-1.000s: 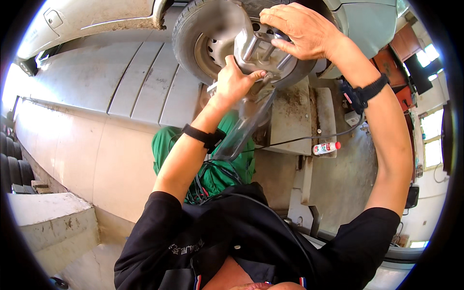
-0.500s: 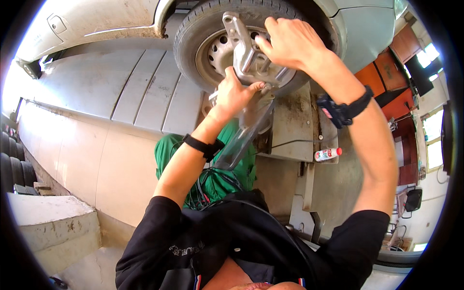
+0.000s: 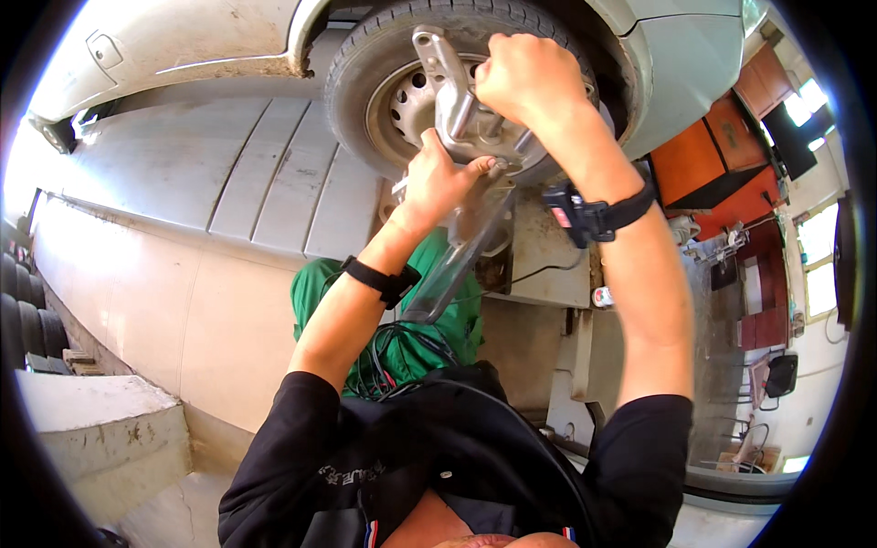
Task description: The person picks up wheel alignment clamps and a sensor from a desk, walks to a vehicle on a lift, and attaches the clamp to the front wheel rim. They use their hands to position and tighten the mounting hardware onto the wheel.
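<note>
A silver metal wheel alignment clamp (image 3: 450,89) lies against the steel rim (image 3: 387,126) of a car wheel whose black tyre (image 3: 349,80) fills the top middle. My left hand (image 3: 434,185) is closed around the clamp's lower part, thumb stretched to the right by a small knob. From the clamp's lower end a clear, flat panel (image 3: 454,272) slants toward my green-trousered lap. My right hand (image 3: 533,80) is curled into a fist in front of the rim's upper right, next to the clamp. Its fingertips, and anything inside them, are hidden.
A pale car body (image 3: 201,36) spans the top. Grey ramp plates (image 3: 183,164) lie to the left. Black cables (image 3: 406,342) rest on my lap. My right forearm partly hides a white bottle (image 3: 602,297). Orange cabinets (image 3: 692,169) stand at right, stacked tyres (image 3: 35,315) far left.
My right hand has shifted slightly left and its fingers have curled into a fist; its forearm swung left, covering most of the bottle. My left hand keeps its hold on the clamp.
</note>
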{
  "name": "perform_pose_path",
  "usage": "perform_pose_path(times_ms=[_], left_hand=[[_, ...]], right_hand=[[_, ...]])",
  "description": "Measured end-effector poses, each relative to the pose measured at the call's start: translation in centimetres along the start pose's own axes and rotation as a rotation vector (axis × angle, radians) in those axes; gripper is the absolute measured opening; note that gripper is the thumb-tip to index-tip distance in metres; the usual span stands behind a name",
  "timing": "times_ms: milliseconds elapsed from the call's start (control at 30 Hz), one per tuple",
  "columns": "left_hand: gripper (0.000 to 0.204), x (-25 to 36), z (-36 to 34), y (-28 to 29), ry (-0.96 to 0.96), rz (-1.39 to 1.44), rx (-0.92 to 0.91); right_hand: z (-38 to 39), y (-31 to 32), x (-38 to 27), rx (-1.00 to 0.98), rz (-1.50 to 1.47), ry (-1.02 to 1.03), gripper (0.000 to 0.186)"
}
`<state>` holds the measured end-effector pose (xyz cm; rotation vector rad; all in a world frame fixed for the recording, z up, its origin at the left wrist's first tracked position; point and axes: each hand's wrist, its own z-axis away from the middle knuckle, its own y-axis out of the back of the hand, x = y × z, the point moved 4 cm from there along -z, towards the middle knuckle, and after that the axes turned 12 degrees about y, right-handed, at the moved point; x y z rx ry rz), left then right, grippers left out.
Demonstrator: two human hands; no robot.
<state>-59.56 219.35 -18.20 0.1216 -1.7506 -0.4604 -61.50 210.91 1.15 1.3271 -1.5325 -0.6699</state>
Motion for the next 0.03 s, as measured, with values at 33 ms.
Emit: perform_pose_path(times_ms=[33], left_hand=[[0.074,-0.03,-0.14,-0.18,-0.014,-0.024,-0.005]], right_hand=[[0.26,-0.22,0.56,0.045,0.024,0.061,0.030]])
